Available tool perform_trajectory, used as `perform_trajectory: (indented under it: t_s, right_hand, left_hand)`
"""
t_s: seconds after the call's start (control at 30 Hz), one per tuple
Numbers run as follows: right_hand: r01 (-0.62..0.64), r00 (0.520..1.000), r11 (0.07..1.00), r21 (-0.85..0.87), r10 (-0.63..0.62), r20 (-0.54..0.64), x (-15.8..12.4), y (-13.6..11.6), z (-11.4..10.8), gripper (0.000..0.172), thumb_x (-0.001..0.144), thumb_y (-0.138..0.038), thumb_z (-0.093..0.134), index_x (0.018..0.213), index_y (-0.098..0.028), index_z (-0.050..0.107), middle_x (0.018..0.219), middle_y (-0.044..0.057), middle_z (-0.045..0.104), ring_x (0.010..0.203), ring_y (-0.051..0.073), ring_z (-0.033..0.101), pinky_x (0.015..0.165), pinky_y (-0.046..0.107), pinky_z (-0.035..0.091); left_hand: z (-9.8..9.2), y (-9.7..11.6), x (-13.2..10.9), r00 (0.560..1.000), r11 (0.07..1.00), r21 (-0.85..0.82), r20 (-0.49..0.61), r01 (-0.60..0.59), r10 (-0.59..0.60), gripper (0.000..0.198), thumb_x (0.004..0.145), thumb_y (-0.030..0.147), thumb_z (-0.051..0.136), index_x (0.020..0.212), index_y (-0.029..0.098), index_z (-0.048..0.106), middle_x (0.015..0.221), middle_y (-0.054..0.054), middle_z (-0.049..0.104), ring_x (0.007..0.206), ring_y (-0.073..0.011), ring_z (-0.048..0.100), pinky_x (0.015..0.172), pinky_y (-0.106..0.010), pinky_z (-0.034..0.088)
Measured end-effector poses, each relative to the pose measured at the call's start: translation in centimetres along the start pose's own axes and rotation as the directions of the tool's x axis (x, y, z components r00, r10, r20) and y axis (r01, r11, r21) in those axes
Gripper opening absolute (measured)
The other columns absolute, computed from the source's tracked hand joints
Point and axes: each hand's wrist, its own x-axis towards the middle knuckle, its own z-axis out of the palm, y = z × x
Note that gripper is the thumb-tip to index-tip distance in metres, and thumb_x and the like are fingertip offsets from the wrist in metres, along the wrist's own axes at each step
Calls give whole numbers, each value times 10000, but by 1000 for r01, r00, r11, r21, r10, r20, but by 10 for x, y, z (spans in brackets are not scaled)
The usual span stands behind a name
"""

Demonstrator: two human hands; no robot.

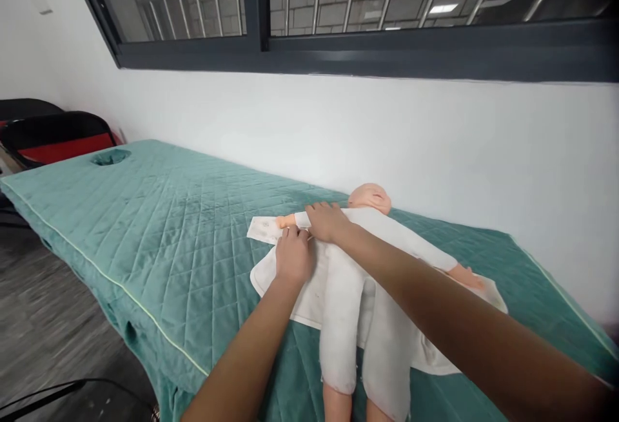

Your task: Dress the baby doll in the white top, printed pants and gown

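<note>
A baby doll (341, 293) with a white cloth body lies on its back, its head (370, 197) toward the wall. Under it a white baby garment (265, 277) is spread open, one sleeve (265, 229) reaching out beneath the doll's hand (285, 221). My left hand (294, 254) has its fingers curled at the base of that sleeve, pinching the cloth. Just above, my right hand (326, 221) is closed over the doll's upper arm; its thumb side is partly hidden. The doll's other arm (464, 275) lies over the second sleeve (493, 294).
A green quilted cover (193, 248) drapes the massage bed, which has a face hole (111, 156) at its far left. Black and red chairs (62, 138) stand beyond. A white wall and a dark-framed window (338, 58) run behind. A black cable (72, 384) trails at lower left.
</note>
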Motion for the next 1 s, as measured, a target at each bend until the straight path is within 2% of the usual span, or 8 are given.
perform_trajectory:
  t_s: [0.07, 0.17, 0.27, 0.37, 0.5, 0.73, 0.83, 1.0]
  right_hand:
    - [-9, 999, 1000, 16, 9, 38, 7, 7, 2, 325, 809, -262, 644, 1109, -141, 611, 1152, 172, 660, 1086, 351, 590, 882, 461, 442]
    - [2, 999, 998, 61, -4, 32, 4, 24, -5, 295, 838, -343, 613, 1091, -191, 615, 1112, 122, 684, 984, 303, 630, 781, 382, 463]
    - [20, 1000, 992, 127, -19, -10, -13, 39, -15, 328, 874, -429, 565, 1143, -242, 594, 1155, 67, 677, 976, 257, 630, 739, 329, 459]
    - [100, 995, 963, 251, -90, -53, -32, 46, -16, 380, 886, -523, 547, 1144, -253, 612, 1173, 52, 671, 1006, 251, 616, 760, 319, 456]
    - [171, 985, 933, 315, -155, -77, -47, 48, -11, 428, 900, -591, 506, 1130, -256, 641, 1147, 56, 674, 1042, 264, 597, 805, 331, 446]
    - [115, 993, 968, 224, -107, -46, -52, 54, -7, 455, 910, -612, 468, 1141, -267, 654, 1124, 64, 673, 1040, 280, 589, 798, 356, 431]
    - [79, 996, 978, 191, -73, -41, -54, 58, -5, 476, 905, -629, 464, 1155, -272, 655, 1162, 72, 658, 1054, 292, 584, 804, 370, 428]
    - [84, 996, 989, 120, -82, -25, -58, 56, -2, 412, 918, -579, 475, 1087, -258, 671, 1052, 82, 675, 1010, 293, 592, 832, 389, 417]
  left_hand:
    - [0, -5, 2, 999, 993, -113, -37, 14, -18, 209, 944, 239, 482, 993, 200, 681, 1040, -93, 621, 1037, -244, 562, 856, -356, 453]
    - [1, -11, 5, 992, 946, -317, -86, 61, -93, 192, 935, 264, 499, 939, 209, 682, 976, -69, 655, 962, -218, 599, 807, -325, 450]
    - [2, -15, 7, 972, 853, -501, -82, 149, -219, 174, 909, 284, 527, 919, 203, 681, 894, -48, 695, 838, -200, 627, 762, -310, 443]
    - [1, -16, 8, 944, 743, -637, -71, 206, -323, 155, 860, 282, 564, 819, 184, 677, 794, -43, 700, 762, -200, 629, 723, -302, 436]
    - [-4, -18, 6, 920, 671, -709, -81, 217, -383, 119, 814, 235, 569, 765, 161, 648, 773, -34, 690, 736, -185, 612, 669, -277, 428]
    - [-7, -23, 6, 900, 514, -839, -69, 181, -430, 130, 800, 217, 578, 842, 156, 685, 868, -39, 707, 829, -178, 619, 773, -288, 461]
    - [-5, -25, 8, 894, 484, -854, -54, 189, -445, 148, 814, 228, 570, 878, 157, 683, 899, -47, 711, 855, -176, 630, 807, -293, 477]
    - [-4, -24, 7, 876, 462, -868, -69, 184, -478, 140, 845, 259, 555, 881, 160, 646, 873, -38, 677, 849, -164, 618, 814, -286, 481]
